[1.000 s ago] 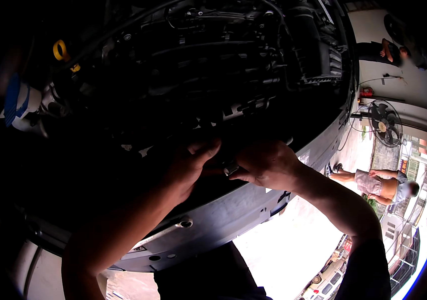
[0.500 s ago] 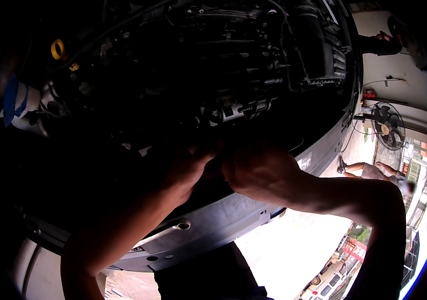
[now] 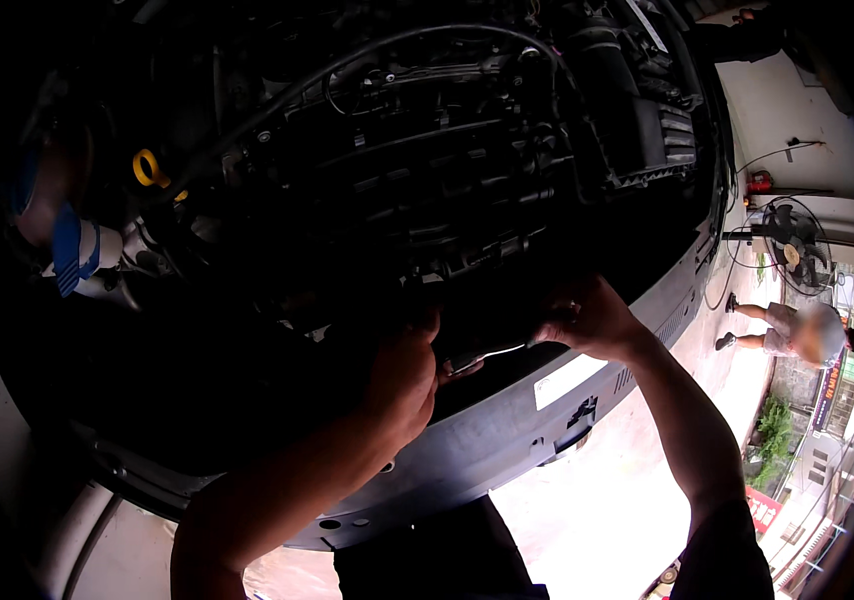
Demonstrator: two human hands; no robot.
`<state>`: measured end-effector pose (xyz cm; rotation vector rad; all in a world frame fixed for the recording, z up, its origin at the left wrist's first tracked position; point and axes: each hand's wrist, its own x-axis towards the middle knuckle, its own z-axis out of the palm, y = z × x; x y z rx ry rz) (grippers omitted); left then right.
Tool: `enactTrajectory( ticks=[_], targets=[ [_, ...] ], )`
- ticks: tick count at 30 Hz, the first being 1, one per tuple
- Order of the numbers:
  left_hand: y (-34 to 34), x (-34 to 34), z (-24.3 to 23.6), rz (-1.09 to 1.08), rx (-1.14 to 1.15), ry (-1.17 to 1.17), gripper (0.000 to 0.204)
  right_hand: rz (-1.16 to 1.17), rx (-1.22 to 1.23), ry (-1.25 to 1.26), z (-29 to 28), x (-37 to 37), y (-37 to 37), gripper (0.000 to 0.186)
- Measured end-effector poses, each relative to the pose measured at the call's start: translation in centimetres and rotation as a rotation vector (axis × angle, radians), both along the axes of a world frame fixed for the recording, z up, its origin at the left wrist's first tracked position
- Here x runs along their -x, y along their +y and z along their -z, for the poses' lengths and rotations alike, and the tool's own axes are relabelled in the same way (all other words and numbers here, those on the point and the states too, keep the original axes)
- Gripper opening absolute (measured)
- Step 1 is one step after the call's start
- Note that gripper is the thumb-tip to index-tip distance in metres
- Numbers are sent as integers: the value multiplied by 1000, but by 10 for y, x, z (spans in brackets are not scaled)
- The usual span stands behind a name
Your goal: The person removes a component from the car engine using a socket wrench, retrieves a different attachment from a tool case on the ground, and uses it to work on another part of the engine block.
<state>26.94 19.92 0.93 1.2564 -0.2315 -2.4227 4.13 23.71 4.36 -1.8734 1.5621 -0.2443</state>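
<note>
Both of my hands are low over the dark front of an engine bay, just behind the pale front crossmember [image 3: 467, 450]. A slim, shiny metal tool [image 3: 492, 352], perhaps a wrench, spans the gap between them. My right hand [image 3: 595, 318] pinches its right end, with the thumb and fingers bent. My left hand [image 3: 402, 385] is closed at the other end, one fingertip lying along the metal. Deep shadow hides most of the left fingers and whatever lies beneath the tool.
The engine [image 3: 427, 170] fills the bay ahead, with a black hose [image 3: 387, 42] arching over it. A yellow ring handle [image 3: 150, 168] is at the left, near another person's blue-striped sleeve or glove [image 3: 72, 245]. Right, outside, are a fan [image 3: 792, 250] and a walking person [image 3: 797, 330].
My right hand has moved right, away from my left, and the shiny tool now shows between them. The view has shifted, and the person outside has changed position.
</note>
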Motion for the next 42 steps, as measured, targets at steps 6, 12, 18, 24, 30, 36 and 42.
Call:
enactTrajectory(
  ticks=[6, 12, 18, 24, 30, 36, 42],
  targets=[
    [-3, 38, -14, -255, -82, -291, 21, 1375, -280, -945, -10, -50, -20, 37],
    [8, 38, 0, -226, 47, -465, 35, 1192, 0, -1798, 17, -56, 2, 40],
    [23, 33, 17, -255, -10, -303, 46, 562, 358, -945, -34, -116, -47, 33],
    [25, 22, 30, -353, 41, 89, 49, 659, 414, -828, -23, -128, -35, 17],
    [13, 35, 21, -436, -175, -157, 43, 1139, 396, -785, -13, -134, -18, 18],
    [21, 15, 40, -551, -36, 424, 41, 776, 292, -750, -4, -150, -11, 12],
    [21, 26, 46, -606, -263, 532, 41, 809, 582, -409, 3, -159, -14, 9]
  ],
)
